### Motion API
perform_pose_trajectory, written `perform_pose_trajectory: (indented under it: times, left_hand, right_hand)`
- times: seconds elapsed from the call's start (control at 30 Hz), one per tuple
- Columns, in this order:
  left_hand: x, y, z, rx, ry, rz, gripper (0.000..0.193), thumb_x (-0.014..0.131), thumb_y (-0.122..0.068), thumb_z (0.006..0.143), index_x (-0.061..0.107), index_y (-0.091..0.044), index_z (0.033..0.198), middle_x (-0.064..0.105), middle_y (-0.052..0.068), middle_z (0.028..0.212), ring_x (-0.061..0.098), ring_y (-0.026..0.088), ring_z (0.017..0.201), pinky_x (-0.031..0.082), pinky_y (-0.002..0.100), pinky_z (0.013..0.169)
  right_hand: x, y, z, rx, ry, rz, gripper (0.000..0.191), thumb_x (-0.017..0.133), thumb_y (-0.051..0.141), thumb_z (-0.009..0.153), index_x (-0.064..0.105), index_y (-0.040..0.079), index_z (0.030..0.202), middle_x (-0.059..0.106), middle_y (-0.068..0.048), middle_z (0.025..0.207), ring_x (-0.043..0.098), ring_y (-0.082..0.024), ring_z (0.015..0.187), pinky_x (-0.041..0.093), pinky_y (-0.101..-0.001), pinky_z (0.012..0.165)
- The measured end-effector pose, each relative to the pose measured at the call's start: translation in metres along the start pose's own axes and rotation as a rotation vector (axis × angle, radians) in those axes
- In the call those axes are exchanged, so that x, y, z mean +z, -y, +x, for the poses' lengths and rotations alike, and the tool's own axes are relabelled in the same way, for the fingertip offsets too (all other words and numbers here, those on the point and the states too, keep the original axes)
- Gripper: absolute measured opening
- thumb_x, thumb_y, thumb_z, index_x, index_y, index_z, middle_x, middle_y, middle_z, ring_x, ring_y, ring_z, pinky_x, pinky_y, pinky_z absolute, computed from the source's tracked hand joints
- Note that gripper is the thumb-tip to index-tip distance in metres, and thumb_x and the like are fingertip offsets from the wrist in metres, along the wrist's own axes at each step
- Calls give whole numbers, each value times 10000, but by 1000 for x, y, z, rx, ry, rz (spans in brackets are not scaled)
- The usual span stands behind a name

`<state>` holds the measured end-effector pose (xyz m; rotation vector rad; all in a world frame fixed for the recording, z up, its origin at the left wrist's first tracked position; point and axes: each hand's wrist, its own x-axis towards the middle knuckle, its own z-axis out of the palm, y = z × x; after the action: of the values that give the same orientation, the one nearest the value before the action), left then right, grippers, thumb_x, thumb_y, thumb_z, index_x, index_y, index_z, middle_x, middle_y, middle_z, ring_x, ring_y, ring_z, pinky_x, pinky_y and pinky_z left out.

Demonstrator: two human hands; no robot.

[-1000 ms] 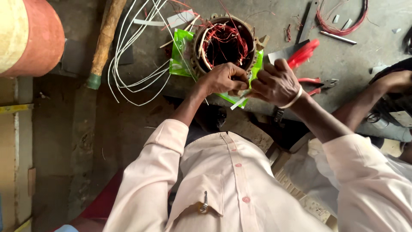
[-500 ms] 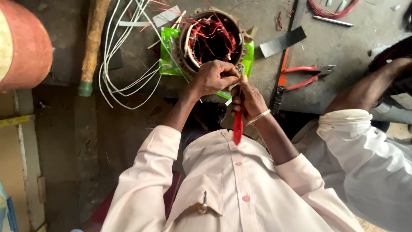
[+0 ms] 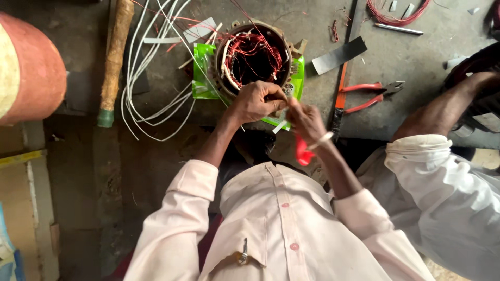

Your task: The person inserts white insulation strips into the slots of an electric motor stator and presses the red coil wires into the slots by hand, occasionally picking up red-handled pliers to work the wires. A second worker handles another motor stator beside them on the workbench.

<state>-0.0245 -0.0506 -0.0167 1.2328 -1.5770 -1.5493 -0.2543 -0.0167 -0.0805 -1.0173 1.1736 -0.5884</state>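
A round motor stator (image 3: 253,57) with red winding wires inside rests on a green sheet (image 3: 202,73) on the grey work surface. My left hand (image 3: 255,101) sits at the stator's near rim, fingers pinched on a thin wire end. My right hand (image 3: 304,119) is just to its right, closed around a red-handled tool (image 3: 302,151) whose handle points down toward my chest, its fingertips meeting those of the left hand. The tool's tip is hidden by my fingers.
White wires (image 3: 151,88) loop left of the stator beside a wooden-handled hammer (image 3: 114,57). Red-handled pliers (image 3: 370,93), an orange-handled tool (image 3: 341,96) and a grey strip (image 3: 338,54) lie to the right. A co-worker's arm (image 3: 448,109) in a white sleeve is at the right. A reddish drum (image 3: 31,67) stands left.
My right hand picked up the red-handled tool from the right of the stator and brought it in beside my left hand. The view shifted slightly; the left hand stayed at the rim.
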Motion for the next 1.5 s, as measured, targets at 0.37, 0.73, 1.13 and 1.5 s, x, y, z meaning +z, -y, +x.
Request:
perform_pose_trajectory:
  times: [0.37,0.73,1.13,1.5]
  left_hand:
    - [-5,5,1,15,47,19,122,758,-174,865,791,-80,937,780,-5,781,697,51,679,546,253,645]
    - [-6,8,0,24,54,-125,107,749,-134,883,782,-44,931,759,0,765,678,54,677,548,256,644]
    - [-1,17,2,62,19,-132,112,742,-126,898,770,-23,935,757,6,790,688,60,695,565,260,644]
    - [-2,18,3,51,50,-190,117,737,-119,904,772,-16,948,739,-4,754,677,46,664,560,256,625]
  right_hand:
    - [-13,52,4,-736,78,-732,325,770,339,927,662,36,976,545,-65,865,539,-199,778,394,-384,756]
    - [-43,87,-26,-1199,-292,-1229,403,932,382,856,650,101,921,473,-16,729,484,-219,659,345,-402,704]
    - [14,30,-16,-854,-558,-1072,204,859,227,935,683,123,937,608,4,773,564,-187,704,360,-372,695]
    - [-7,65,-27,-765,-249,-905,260,773,194,933,701,65,1147,568,-60,750,548,-183,626,410,-310,572]
